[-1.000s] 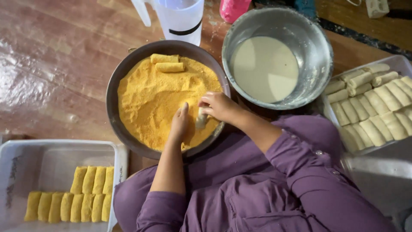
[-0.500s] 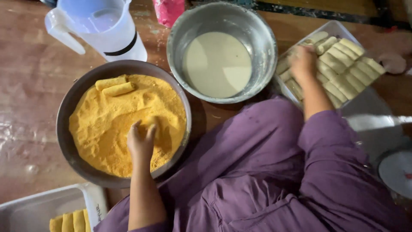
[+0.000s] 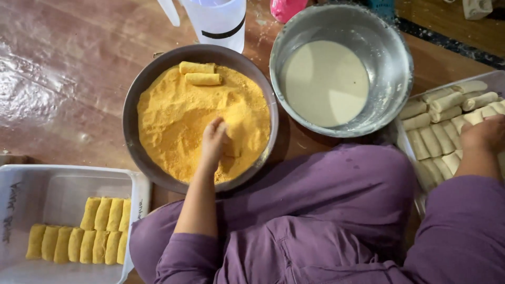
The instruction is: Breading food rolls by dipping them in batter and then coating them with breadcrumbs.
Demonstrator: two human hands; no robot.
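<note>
Orange-yellow breadcrumbs (image 3: 179, 121) fill the dark round pan (image 3: 138, 87) in front of me, heaped higher on the right side. My left hand (image 3: 214, 139) is down in that heap, the fingers (image 3: 221, 128) curled and partly buried in the crumbs; whether they close on anything under there I cannot tell. Two crumb-coated rolls (image 3: 199, 73) lie side by side at the far edge of the pan, touching each other, well apart from my left hand.

My right hand (image 3: 485, 134) rests on the tray of pale uncoated rolls (image 3: 436, 126) at my right. Its fingers bend over the rolls nearest the tray's far side, touching them, but the frame edge cuts them off, so I cannot say whether they grip one.

Between the pan and that tray stands a steel bowl (image 3: 392, 63) holding thin whitish batter (image 3: 326, 81), its rim just beside the pan's rim. At my lower left sits a clear plastic tub (image 3: 58, 184) with finished yellow rolls (image 3: 87, 231) laid in two rows, the upper row shorter than the lower. A white plastic jug (image 3: 218, 21) with a dark band stands just behind the pan, and something pink (image 3: 286, 8) shows beyond it near the bowl. All of it rests on a reddish-brown, glossy surface (image 3: 63, 79), and my purple clothing (image 3: 315, 221) fills the foreground.
</note>
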